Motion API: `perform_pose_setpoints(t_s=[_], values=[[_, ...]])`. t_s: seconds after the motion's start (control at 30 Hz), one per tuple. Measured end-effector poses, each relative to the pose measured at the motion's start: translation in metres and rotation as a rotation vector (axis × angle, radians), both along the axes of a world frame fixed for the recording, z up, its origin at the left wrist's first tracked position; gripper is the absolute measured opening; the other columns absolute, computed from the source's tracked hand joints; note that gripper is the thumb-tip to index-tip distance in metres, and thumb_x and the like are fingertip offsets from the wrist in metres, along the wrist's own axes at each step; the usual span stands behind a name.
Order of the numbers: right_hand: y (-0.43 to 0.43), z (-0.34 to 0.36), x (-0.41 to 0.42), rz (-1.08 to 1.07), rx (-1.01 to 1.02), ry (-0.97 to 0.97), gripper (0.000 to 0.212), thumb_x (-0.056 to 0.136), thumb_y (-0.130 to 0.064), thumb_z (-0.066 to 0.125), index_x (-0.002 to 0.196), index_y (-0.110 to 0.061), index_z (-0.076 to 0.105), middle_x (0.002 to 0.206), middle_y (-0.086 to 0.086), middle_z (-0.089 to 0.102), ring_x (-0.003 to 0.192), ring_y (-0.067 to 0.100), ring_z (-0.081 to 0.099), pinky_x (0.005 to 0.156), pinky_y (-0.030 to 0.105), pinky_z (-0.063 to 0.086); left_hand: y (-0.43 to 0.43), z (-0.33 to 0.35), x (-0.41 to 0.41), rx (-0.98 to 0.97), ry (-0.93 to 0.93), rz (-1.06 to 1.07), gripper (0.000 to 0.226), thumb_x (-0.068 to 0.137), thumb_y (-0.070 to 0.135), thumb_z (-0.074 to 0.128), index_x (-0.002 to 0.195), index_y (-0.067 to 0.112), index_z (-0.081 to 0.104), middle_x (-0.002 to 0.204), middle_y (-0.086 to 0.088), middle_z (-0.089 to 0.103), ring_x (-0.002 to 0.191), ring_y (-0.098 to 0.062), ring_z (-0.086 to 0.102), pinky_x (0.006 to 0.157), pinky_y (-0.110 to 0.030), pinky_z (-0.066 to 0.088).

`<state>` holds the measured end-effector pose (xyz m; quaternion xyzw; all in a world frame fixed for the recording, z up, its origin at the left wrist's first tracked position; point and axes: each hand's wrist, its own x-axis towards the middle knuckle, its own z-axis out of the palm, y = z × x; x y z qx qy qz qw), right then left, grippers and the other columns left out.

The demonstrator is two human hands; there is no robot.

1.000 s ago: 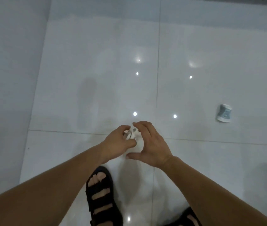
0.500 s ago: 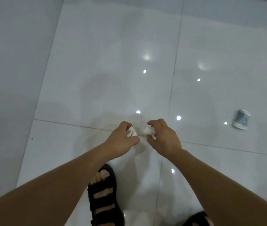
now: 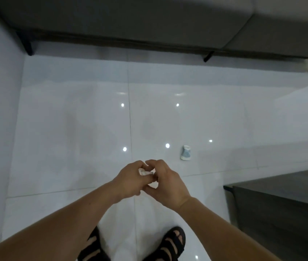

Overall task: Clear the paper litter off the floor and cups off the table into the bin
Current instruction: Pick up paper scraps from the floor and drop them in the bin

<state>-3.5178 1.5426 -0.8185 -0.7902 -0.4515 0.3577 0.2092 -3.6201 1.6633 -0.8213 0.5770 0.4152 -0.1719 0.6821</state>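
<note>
The left hand (image 3: 128,178) and the right hand (image 3: 165,184) meet above the floor (image 3: 70,138), well to the left of the dark table (image 3: 281,204). Both hands are closed narrow. The curled fingers and thumb of each pinch the same white paper wad (image 3: 144,172), which shows only as a small patch between them. A blue-and-white litter piece (image 3: 185,152) lies on the floor, apart from the hands and to the left of the table's far corner. Its kind cannot be told. The bin is not in view.

Handling, as judged:
- The paper wad is very light, soft and crushable, and it is not fragile.
- Compress it into one palm and close the fingers fully round it, so that no loose edge slips out.
- The litter piece on the floor appears equally light. Take it across its middle with the thumb and two fingers.
</note>
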Motion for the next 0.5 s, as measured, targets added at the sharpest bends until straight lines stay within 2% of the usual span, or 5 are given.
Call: perform_pose_setpoints(t_s=[0.1, 0.23, 0.33, 0.5], values=[[-0.016, -0.003, 0.034, 0.0, -0.083, -0.089, 0.071, 0.079, -0.05, 0.072, 0.139, -0.029, 0.042, 0.131, -0.015, 0.047, 0.097, 0.004, 0.058, 0.076, 0.014, 0.041, -0.004, -0.001, 0.027, 0.11, 0.047, -0.092, 0.017, 0.083, 0.027, 0.066, 0.095, 0.019, 0.058, 0.092, -0.003, 0.063, 0.077, -0.016, 0.06, 0.061, -0.027, 0.05], [-0.049, -0.039, 0.098, -0.09, -0.292, -0.186, 0.072, 0.086, -0.053, 0.06, 0.146, -0.028, 0.029, 0.144, -0.008, 0.036, 0.125, 0.014, 0.042, 0.092, 0.028, 0.045, -0.012, -0.031, 0.064, 0.323, 0.135, -0.275, 0.019, 0.085, 0.032, 0.066, 0.097, 0.023, 0.055, 0.097, 0.001, 0.057, 0.081, -0.013, 0.055, 0.064, -0.023, 0.043], [-0.066, -0.068, 0.141, -0.082, -0.468, -0.258, 0.078, 0.089, -0.052, 0.056, 0.151, -0.024, 0.016, 0.151, 0.0, 0.025, 0.13, 0.022, 0.033, 0.098, 0.035, 0.044, -0.015, -0.054, 0.087, 0.418, 0.188, -0.331, 0.019, 0.083, 0.034, 0.065, 0.095, 0.026, 0.053, 0.098, 0.001, 0.054, 0.085, -0.014, 0.054, 0.064, -0.024, 0.038], [-0.07, -0.142, 0.195, -0.053, -0.545, -0.257, 0.09, 0.085, -0.053, 0.061, 0.152, -0.032, 0.005, 0.156, -0.001, 0.01, 0.135, 0.026, 0.027, 0.099, 0.04, 0.046, -0.007, -0.116, 0.141, 0.531, 0.13, -0.404, 0.016, 0.085, 0.036, 0.06, 0.096, 0.029, 0.05, 0.1, 0.001, 0.051, 0.084, -0.015, 0.055, 0.072, -0.027, 0.04]])
